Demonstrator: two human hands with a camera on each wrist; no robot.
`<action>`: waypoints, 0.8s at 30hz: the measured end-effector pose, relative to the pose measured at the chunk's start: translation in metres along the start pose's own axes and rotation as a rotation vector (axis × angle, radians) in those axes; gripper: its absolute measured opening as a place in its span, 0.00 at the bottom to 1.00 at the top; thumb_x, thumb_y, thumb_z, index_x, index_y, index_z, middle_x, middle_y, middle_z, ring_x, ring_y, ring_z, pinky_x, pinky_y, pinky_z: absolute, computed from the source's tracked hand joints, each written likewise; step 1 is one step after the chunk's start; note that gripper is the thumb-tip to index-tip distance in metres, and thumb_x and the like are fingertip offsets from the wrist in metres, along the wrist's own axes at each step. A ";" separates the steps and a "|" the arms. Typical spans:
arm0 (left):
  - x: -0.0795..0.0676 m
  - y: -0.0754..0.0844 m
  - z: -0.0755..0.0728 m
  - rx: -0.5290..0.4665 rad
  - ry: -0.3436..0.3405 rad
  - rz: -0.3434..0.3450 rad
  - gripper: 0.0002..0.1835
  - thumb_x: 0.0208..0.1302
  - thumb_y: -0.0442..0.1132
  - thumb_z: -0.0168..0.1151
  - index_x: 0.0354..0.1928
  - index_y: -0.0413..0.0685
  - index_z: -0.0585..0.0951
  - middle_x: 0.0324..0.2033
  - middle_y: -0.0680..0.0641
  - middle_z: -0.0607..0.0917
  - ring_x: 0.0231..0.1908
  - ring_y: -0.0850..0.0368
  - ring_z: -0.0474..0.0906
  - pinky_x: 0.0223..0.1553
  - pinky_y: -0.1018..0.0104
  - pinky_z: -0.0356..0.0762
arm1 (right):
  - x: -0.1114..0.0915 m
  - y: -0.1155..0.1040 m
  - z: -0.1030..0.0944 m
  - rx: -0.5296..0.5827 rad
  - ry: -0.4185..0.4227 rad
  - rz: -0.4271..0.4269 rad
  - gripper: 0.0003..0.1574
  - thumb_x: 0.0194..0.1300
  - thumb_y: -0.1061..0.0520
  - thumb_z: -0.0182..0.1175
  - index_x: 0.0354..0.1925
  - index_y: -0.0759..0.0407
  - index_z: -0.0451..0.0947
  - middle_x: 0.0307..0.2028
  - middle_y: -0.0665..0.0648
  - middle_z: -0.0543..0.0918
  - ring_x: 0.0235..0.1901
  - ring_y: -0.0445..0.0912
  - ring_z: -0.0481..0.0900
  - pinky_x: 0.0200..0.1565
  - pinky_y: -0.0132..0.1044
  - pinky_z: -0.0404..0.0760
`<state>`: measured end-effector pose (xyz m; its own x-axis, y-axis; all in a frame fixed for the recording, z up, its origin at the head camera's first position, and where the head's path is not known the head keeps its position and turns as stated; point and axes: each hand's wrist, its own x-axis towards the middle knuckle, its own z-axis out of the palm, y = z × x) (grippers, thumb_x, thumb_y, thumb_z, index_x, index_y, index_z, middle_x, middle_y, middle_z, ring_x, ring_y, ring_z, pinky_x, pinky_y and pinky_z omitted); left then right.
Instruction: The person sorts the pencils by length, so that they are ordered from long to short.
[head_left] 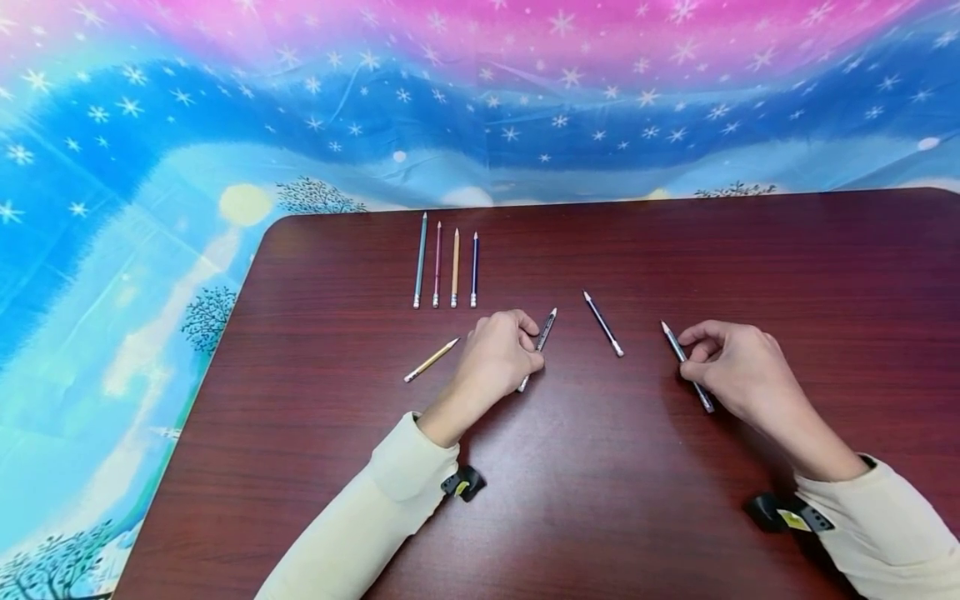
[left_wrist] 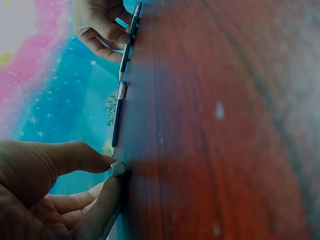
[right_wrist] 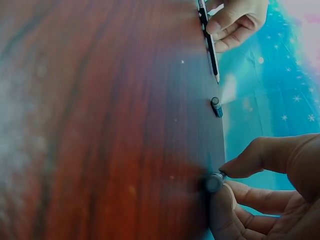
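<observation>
My left hand [head_left: 497,350] pinches a black pencil with pale marks [head_left: 548,327] between thumb and fingers, low at the table, its tip pointing away. In the left wrist view only the round end of that pencil [left_wrist: 118,168] shows between thumb and finger. Farther right, my right hand [head_left: 738,367] pinches a dark greenish-grey pencil [head_left: 697,387], tilted with its tip toward the far left. A short dark blue pencil [head_left: 603,324] lies between the two hands, touched by neither. Left of my left hand rests a yellow pencil [head_left: 431,360], set slantwise.
Toward the back, a teal pencil [head_left: 421,260], a pinkish-red pencil [head_left: 437,265], an orange-yellow pencil [head_left: 455,268] and a blue pencil [head_left: 475,269] lie side by side, their eraser ends roughly level. The dark red wooden table [head_left: 570,500] meets a snowflake-patterned cloth [head_left: 480,108] behind.
</observation>
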<state>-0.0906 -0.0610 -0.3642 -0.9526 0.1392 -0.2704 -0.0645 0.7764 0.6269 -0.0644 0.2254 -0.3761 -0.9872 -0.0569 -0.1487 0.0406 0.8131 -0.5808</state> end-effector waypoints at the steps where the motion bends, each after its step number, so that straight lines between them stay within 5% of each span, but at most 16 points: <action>1: 0.000 0.000 0.000 0.000 -0.001 -0.002 0.13 0.59 0.35 0.75 0.45 0.49 0.86 0.28 0.59 0.88 0.31 0.65 0.81 0.47 0.62 0.82 | 0.000 0.000 0.000 0.003 -0.001 0.000 0.16 0.56 0.63 0.70 0.45 0.65 0.85 0.25 0.48 0.85 0.25 0.36 0.74 0.30 0.30 0.69; 11: 0.002 -0.007 -0.003 -0.116 -0.064 -0.012 0.14 0.58 0.32 0.71 0.47 0.51 0.88 0.30 0.54 0.91 0.28 0.66 0.80 0.34 0.71 0.74 | 0.005 -0.004 -0.004 0.047 -0.048 0.017 0.14 0.60 0.62 0.68 0.46 0.65 0.86 0.28 0.49 0.86 0.25 0.35 0.75 0.29 0.30 0.71; 24: 0.005 -0.013 -0.014 -0.328 -0.113 -0.007 0.15 0.62 0.28 0.66 0.51 0.45 0.88 0.30 0.51 0.88 0.27 0.64 0.79 0.28 0.74 0.73 | 0.012 -0.021 -0.009 0.127 -0.114 0.033 0.16 0.65 0.62 0.63 0.51 0.64 0.83 0.34 0.52 0.85 0.29 0.36 0.78 0.30 0.32 0.74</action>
<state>-0.0990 -0.0788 -0.3640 -0.9141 0.2163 -0.3430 -0.1803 0.5408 0.8216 -0.0787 0.2126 -0.3585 -0.9616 -0.1025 -0.2547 0.0990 0.7360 -0.6698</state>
